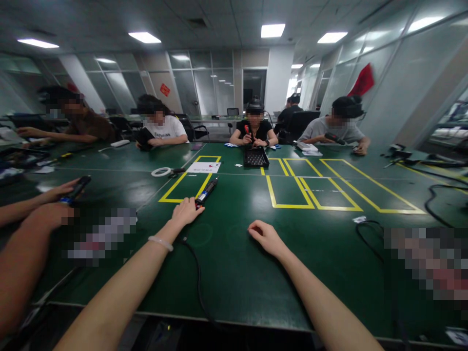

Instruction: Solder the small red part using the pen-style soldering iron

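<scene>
My left hand (186, 211), with a pale bangle (161, 242) on its wrist, reaches forward over the green table (226, 273). Its fingers are closed on the rear end of a dark pen-shaped electric screwdriver (207, 191), whose tip points away and to the right. That tool lies by the right side of a yellow-taped rectangle (177, 200). Loosely curled, my right hand (266, 237) rests on the table to the right, and nothing shows in its fingers. A black cable (197, 265) runs between my forearms toward the near edge.
At left, another person's hands (60, 202) hold a dark tool (77, 189). A white sheet (203, 167) and a white cable coil (161, 172) lie ahead. Across the table, a person works over a black tray (256, 157). Black cables (435, 195) lie at right.
</scene>
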Tool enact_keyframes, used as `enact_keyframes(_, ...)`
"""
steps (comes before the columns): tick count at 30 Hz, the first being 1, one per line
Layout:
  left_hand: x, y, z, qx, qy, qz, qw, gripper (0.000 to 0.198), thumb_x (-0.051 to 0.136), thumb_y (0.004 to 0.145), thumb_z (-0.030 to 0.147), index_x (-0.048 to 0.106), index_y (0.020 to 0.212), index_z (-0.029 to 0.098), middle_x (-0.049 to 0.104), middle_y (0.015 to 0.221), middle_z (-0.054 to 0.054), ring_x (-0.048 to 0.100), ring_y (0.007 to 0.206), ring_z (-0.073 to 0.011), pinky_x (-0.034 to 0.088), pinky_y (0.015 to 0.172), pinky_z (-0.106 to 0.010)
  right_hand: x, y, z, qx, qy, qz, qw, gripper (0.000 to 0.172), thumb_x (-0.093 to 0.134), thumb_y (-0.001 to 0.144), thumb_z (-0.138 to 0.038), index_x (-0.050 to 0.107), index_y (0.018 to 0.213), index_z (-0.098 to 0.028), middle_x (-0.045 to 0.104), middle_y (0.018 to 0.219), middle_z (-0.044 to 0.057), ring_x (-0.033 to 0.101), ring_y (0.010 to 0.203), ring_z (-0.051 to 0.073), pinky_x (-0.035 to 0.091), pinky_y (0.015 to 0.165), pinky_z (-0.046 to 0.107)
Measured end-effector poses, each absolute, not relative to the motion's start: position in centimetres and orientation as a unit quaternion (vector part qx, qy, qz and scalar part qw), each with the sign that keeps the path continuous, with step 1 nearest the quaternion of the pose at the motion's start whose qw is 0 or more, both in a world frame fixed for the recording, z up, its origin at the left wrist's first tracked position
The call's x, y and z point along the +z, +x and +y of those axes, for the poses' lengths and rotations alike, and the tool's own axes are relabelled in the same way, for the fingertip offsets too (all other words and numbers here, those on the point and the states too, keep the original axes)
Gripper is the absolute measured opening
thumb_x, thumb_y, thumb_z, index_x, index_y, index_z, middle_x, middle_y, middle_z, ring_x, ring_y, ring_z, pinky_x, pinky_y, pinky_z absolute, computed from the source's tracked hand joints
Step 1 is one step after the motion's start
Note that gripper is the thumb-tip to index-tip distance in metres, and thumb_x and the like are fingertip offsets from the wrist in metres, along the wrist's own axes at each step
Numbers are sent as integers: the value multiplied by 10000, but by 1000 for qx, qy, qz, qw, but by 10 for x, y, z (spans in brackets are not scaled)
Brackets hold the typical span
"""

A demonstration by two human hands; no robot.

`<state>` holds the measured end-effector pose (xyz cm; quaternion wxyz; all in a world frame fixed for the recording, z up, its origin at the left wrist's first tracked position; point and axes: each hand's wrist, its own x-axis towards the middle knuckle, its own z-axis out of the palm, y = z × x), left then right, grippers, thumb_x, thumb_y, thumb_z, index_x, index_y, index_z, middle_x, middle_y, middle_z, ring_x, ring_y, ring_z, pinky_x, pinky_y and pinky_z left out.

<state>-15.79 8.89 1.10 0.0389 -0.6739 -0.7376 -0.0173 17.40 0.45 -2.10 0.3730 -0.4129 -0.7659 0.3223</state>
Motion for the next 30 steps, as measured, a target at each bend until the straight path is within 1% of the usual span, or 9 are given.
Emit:
enact_keyframes(7, 17, -186, 98, -7, -637, -770, 45, 617, 355, 830, 610, 479, 1229, 156, 527, 1158, -182, 522, 1064, -342, 419, 843, -437, -18, 174, 3, 322, -414, -770, 364, 138, 513, 867, -258, 621, 860, -171, 604, 761, 6, 546, 684, 130, 407, 631, 232)
enact_keyframes(11, 19, -175, 85, -48, -638, -758, 128, 529, 401, 850, 524, 474, 1220, 152, 492, 1189, -172, 493, 1076, -314, 416, 847, -405, -18, 175, 4, 319, -414, -773, 360, 136, 516, 866, -256, 624, 863, -173, 606, 770, 10, 546, 686, 133, 409, 630, 236)
enact_keyframes(14, 20, -165, 77, -60, -652, -736, 173, 426, 419, 864, 435, 501, 1158, 137, 505, 1154, -165, 486, 1065, -305, 415, 841, -394, -19, 176, 5, 317, -412, -774, 361, 136, 514, 868, -256, 623, 863, -176, 607, 773, 11, 546, 688, 135, 410, 631, 241)
enact_keyframes(17, 22, -159, 75, -51, -662, -728, 172, 368, 401, 873, 391, 540, 1095, 132, 532, 1110, -173, 500, 1042, -315, 415, 836, -416, -19, 176, 5, 315, -410, -775, 362, 135, 513, 868, -258, 621, 857, -179, 604, 770, 8, 543, 682, 133, 407, 627, 240)
enact_keyframes(20, 28, -159, 77, -59, -653, -739, 151, 366, 361, 887, 368, 565, 1061, 119, 560, 1086, -187, 530, 1019, -323, 421, 823, -428, -19, 176, 5, 312, -409, -777, 362, 133, 512, 869, -257, 620, 855, -179, 601, 765, 6, 538, 676, 131, 401, 622, 237)
enact_keyframes(23, 38, -157, 82, -86, -627, -766, 117, 357, 370, 882, 383, 585, 1010, 128, 603, 1042, -181, 578, 960, -323, 442, 772, -416, -17, 176, 4, 308, -410, -780, 359, 130, 515, 868, -254, 619, 850, -178, 603, 762, 6, 540, 677, 131, 397, 624, 237)
enact_keyframes(25, 44, -150, 82, -140, -618, -770, 76, 341, 388, 877, 407, 585, 992, 154, 640, 987, -148, 609, 912, -297, 452, 755, -395, -17, 175, 4, 307, -410, -780, 359, 129, 517, 867, -254, 620, 847, -178, 604, 760, 6, 541, 679, 131, 396, 626, 236)
enact_keyframes(27, 46, -133, 78, -227, -640, -734, -23, 325, 398, 877, 426, 577, 982, 175, 669, 914, -96, 637, 832, -235, 463, 746, -351, -17, 175, 4, 311, -410, -779, 358, 130, 519, 866, -256, 621, 849, -177, 604, 760, 6, 540, 677, 130, 396, 626, 236)
enact_keyframes(30, 40, -93, 59, -328, -681, -604, -253, 344, 436, 860, 452, 574, 970, 157, 669, 825, -48, 629, 691, -149, 475, 693, -282, -17, 174, 4, 326, -406, -773, 362, 138, 515, 867, -263, 620, 859, -174, 600, 758, 5, 533, 670, 128, 395, 620, 234)
